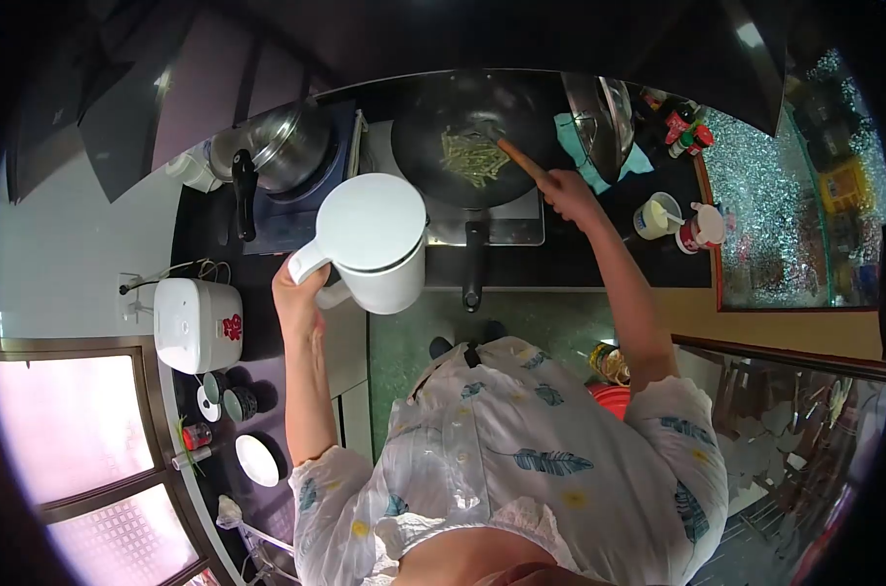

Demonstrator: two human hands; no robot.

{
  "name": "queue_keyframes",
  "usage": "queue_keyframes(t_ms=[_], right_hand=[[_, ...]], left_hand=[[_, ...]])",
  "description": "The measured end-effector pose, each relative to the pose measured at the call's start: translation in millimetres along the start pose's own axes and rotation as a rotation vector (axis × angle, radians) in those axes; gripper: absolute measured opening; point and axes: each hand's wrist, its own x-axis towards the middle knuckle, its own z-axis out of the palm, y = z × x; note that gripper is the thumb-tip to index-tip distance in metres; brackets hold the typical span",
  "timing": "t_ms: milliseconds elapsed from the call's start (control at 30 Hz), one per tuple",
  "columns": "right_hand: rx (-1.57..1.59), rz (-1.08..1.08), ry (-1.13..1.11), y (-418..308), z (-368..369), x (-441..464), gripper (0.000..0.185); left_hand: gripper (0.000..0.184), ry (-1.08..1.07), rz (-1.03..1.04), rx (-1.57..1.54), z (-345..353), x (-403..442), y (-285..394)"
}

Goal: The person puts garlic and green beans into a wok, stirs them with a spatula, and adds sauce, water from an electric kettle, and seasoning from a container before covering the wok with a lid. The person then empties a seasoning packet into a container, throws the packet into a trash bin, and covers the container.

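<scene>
My left hand (pixel 298 293) is wrapped around the handle of a white lidded jug (pixel 384 288), raised in front of the stove to the left of the wok. The jug's round lid faces me. My right hand (pixel 572 198) grips a spatula by its wooden handle (pixel 523 161). The spatula's dark head rests among thin green strips, which look like cut beans (pixel 474 156), in a black wok (pixel 423 137). The wok sits on the right cooker (pixel 536 230), its black handle (pixel 473 269) pointing toward me.
On the left cooker stands a steel pot (pixel 296 146) with a black handle. A rice cooker (pixel 197 325), bowls (pixel 240 403) and a white dish (pixel 256 460) line the left counter. To the right are a pot lid (pixel 599 127) on a teal cloth (pixel 634 164), a tub (pixel 655 217) and sauce bottles (pixel 685 137).
</scene>
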Motion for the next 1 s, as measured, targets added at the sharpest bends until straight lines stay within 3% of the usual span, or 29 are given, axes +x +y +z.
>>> queue_keyframes(t_ms=[133,167,267,367,467,500,600,1000], right_hand=[[-0.431,-0.216,0.233,34.6,18.8,-6.4,0.037],[-0.362,-0.163,0.18,39.1,19.6,-8.6,0.036],[0.409,0.122,0.045,13.1,21.5,-52.0,0.033],[1.188,0.202,-0.216,27.0,36.4,-72.4,0.033],[2.053,0.209,-0.767,38.3,63.3,-77.7,0.036],[2.184,0.204,-0.811,33.9,69.2,-81.7,0.037],[2.362,0.258,-0.879,33.2,81.9,-85.3,0.035],[2.453,0.246,-0.956,34.5,98.3,-86.7,0.034]], left_hand=[[0.02,-0.085,-0.016,0.071,25.9,19.2,-9.1],[0.02,-0.111,-0.016,0.095,29.9,23.9,-11.8],[0.02,-0.142,-0.028,0.158,41.3,39.2,-20.0],[0.022,-0.159,-0.05,0.218,55.2,49.3,-19.6],[0.022,-0.2,-0.042,0.289,70.8,56.0,-13.8],[0.021,-0.213,-0.028,0.32,74.9,58.6,-11.0],[0.023,-0.238,0.037,0.423,82.0,77.8,-21.9],[0.033,-0.354,0.086,0.735,94.2,127.5,-39.2]])
